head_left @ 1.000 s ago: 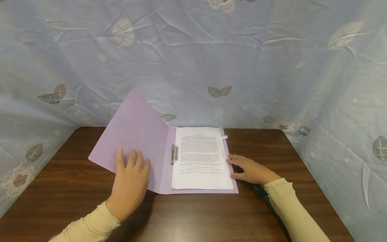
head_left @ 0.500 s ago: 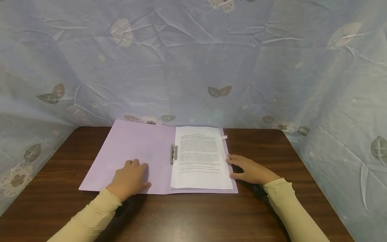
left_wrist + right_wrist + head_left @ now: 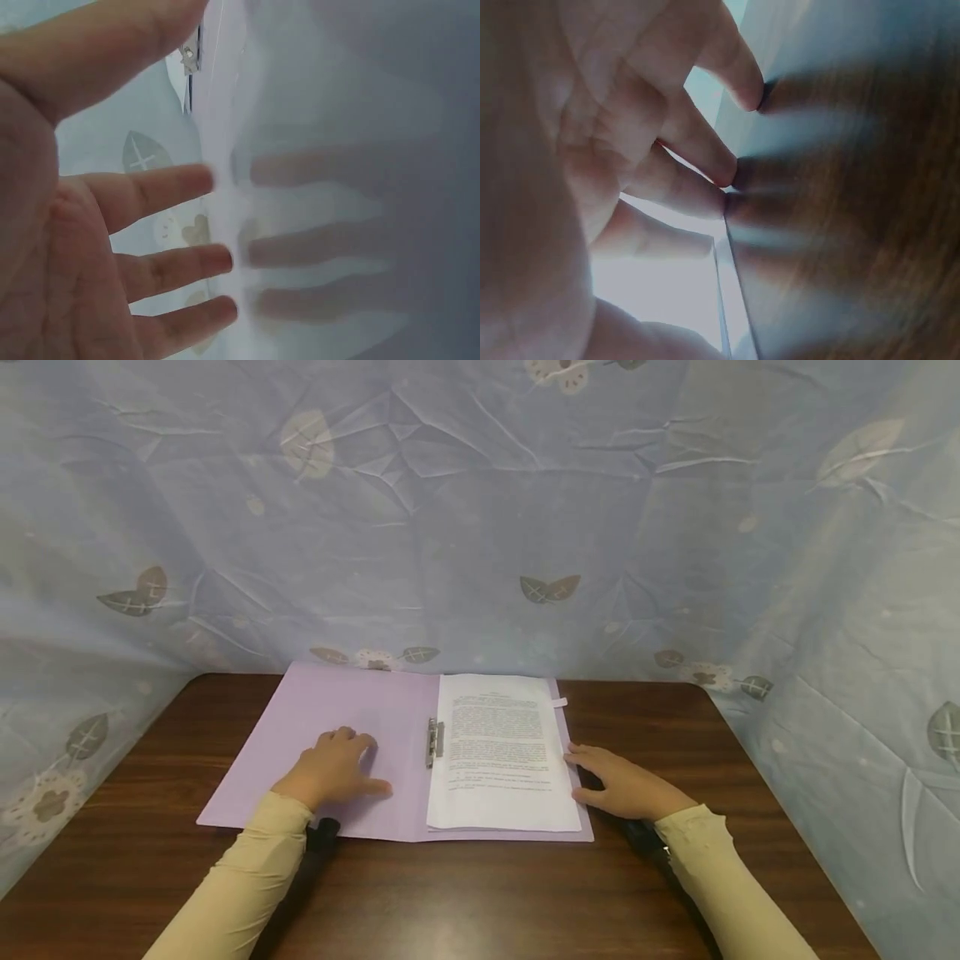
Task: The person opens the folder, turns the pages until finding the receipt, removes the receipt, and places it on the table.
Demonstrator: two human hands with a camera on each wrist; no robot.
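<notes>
A lilac file folder [image 3: 397, 777] lies opened out on the table. White printed sheets [image 3: 495, 768] fill its right half, beside a metal clip [image 3: 435, 743] near the spine. Over the left cover is my left hand [image 3: 333, 768], thumb pointing toward the spine. In the left wrist view its fingers [image 3: 172, 266] are spread and nearly straight, their reflections showing in the glossy cover. At the folder's right edge rests my right hand [image 3: 622, 781], thumb and fingertips by the paper's side. The right wrist view has its fingers [image 3: 697, 150] extended, tips down at the wood and the folder edge.
The dark wooden table [image 3: 480, 902] extends in front of the folder and to both sides. Behind and around it hangs a pale blue curtain [image 3: 465, 543] with leaf and flower prints. A small white tab [image 3: 559, 702] sticks out from the folder's right side.
The left cover, tilted up a second ago, has come down flat. My left hand lowered with it, then shifted slightly up and right with the thumb spread. My right hand has stayed in place.
</notes>
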